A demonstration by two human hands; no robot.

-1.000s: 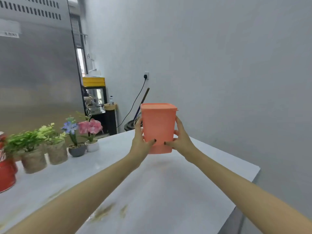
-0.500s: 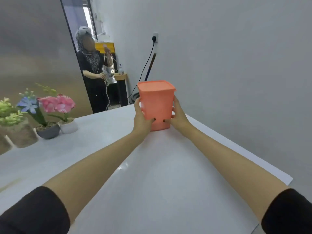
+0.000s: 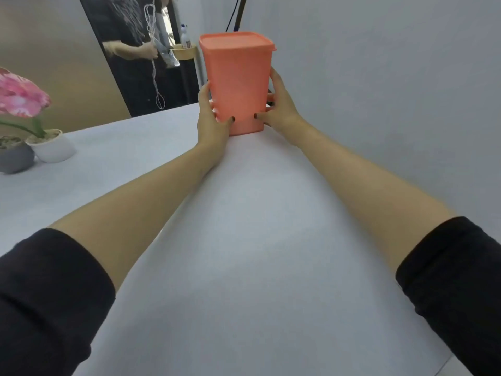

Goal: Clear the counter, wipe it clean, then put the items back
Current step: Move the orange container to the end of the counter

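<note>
**Pale counter, orange container upright at the far end**

Pale grey counter (image 3: 244, 253) filled most of what I saw, running away from me toward the far wall. Both my forearms stretched out along it, black sleeves pushed up near the elbows. At the far end stood the orange container (image 3: 237, 82), lid on, its long axis vertical and the lid facing straight up; its body tapered to a narrower base, which sat on the counter close to the wall on my right. My left hand (image 3: 212, 118) pressed against its left side and my right hand (image 3: 279, 107) against its right side, fingers spread and clamped on the lower half, both thumbs with dark nails lying across the near face. Off to my left, well apart from the container, a white pot (image 3: 53, 146) with a pink flower (image 3: 20, 96) touched a grey pot (image 3: 15, 158) cut off by the frame edge. Beyond the counter another person in dark clothes held a white cord (image 3: 154, 58).
</note>
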